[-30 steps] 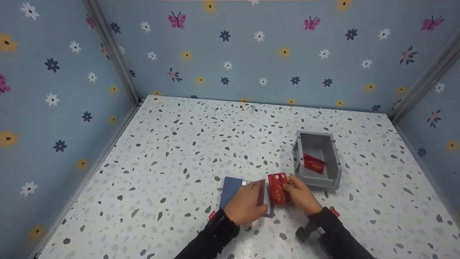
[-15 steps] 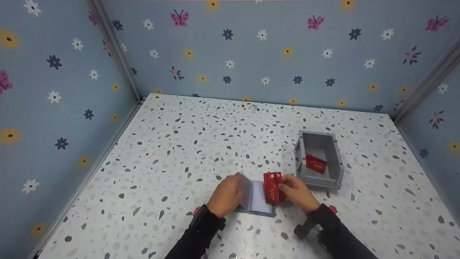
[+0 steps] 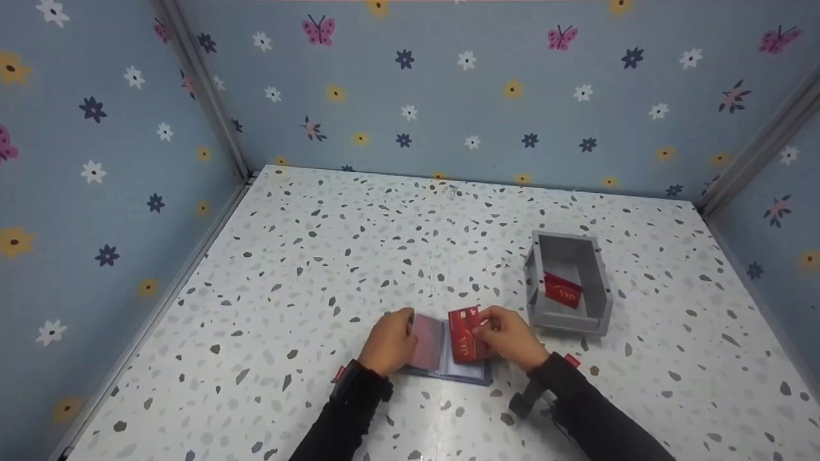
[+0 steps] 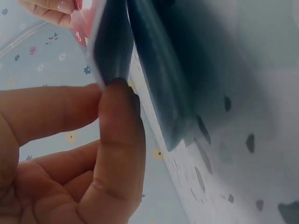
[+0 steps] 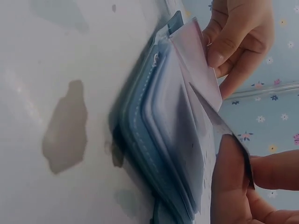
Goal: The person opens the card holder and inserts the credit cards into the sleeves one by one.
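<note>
A blue card holder (image 3: 474, 371) with clear plastic sleeves lies spread on the table. My left hand (image 3: 389, 342) pinches one of its sleeve pages (image 3: 426, 342) between thumb and finger, and the left wrist view shows that page (image 4: 112, 46) lifted off the cover. My right hand (image 3: 510, 336) pinches a red VIP card (image 3: 462, 339) by its right side, above the right-hand page. Seen from the right wrist, the card (image 5: 217, 119) is nearly edge-on, its far end by the sleeves; whether it is inside one, I cannot tell.
To the right of the holder stands a grey open bin (image 3: 567, 325), with another red VIP card (image 3: 564, 293) leaning inside it. Blue flowered panels (image 3: 435, 96) wall in the speckled white table (image 3: 333, 256) at the back and both sides.
The left hand has turned a sleeve page over to the left. My right hand has brought the red card leftward, over the right-hand page. The bin and its card stay put.
</note>
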`<state>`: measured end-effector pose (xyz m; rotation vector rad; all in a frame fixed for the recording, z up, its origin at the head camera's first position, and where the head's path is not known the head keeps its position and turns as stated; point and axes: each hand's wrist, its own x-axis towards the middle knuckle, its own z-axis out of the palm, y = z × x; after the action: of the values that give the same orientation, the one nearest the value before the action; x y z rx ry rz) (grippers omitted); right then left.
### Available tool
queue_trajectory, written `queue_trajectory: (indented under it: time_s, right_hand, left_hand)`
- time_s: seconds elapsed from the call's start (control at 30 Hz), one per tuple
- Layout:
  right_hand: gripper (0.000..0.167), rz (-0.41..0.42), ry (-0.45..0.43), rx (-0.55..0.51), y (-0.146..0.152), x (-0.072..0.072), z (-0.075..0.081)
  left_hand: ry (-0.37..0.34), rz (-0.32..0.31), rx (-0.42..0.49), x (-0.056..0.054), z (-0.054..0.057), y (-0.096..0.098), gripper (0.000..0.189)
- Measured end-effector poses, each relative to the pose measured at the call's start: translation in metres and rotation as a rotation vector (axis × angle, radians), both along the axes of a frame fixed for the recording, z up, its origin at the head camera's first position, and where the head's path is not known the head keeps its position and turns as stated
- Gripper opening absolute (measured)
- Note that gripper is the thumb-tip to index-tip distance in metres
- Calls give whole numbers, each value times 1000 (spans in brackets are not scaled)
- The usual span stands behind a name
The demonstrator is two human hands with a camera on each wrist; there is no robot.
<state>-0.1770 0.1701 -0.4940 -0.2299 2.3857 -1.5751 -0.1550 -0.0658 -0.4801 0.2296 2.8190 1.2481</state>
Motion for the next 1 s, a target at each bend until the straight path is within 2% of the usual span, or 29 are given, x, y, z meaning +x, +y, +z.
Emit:
queue_trajectory:
  time_s: [0.13,0.2,0.43,0.67,0.83,1.0]
  right_hand:
    - [25,16,-17,36,-4,0,-2]
    - [26,19,-31,38,-7,1,-2]
    - [24,11,-44,48,-16,4,-6]
    - [38,42,-49,43,-22,6,-4]
    - [39,54,-43,89,-23,6,-2]
    - [37,25,-7,124,-20,5,1]
  left_hand:
    - [-23,2,-36,1,0,-2,40]
    - [-30,1,-48,1,-1,-2,46]
    - [-7,0,-82,2,-4,-2,44]
    - [-29,18,-87,2,-6,-3,42]
    - [-27,12,-91,0,-7,-4,36]
    - [-25,2,-77,0,-7,-4,27]
